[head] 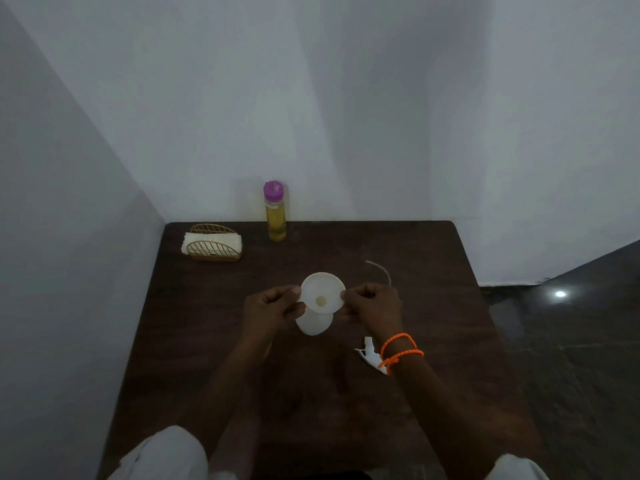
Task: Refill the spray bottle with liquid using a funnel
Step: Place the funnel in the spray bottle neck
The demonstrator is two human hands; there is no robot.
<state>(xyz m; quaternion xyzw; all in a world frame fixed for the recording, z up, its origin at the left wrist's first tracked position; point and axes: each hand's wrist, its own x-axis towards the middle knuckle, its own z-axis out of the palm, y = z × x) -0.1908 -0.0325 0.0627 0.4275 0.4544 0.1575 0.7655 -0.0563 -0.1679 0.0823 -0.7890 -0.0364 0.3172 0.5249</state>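
Note:
A white funnel sits in the mouth of a white spray bottle that stands at the middle of the dark wooden table. My left hand pinches the funnel's left rim and my right hand pinches its right rim. The bottle's white spray head lies on the table beside my right wrist, and its thin dip tube curves away behind my right hand. A clear bottle of yellow liquid with a purple cap stands upright at the table's back edge.
A gold wire napkin holder with white napkins stands at the back left corner. White walls close in behind and to the left of the table. Dark floor lies to the right. My knees in light trousers show at the bottom edge.

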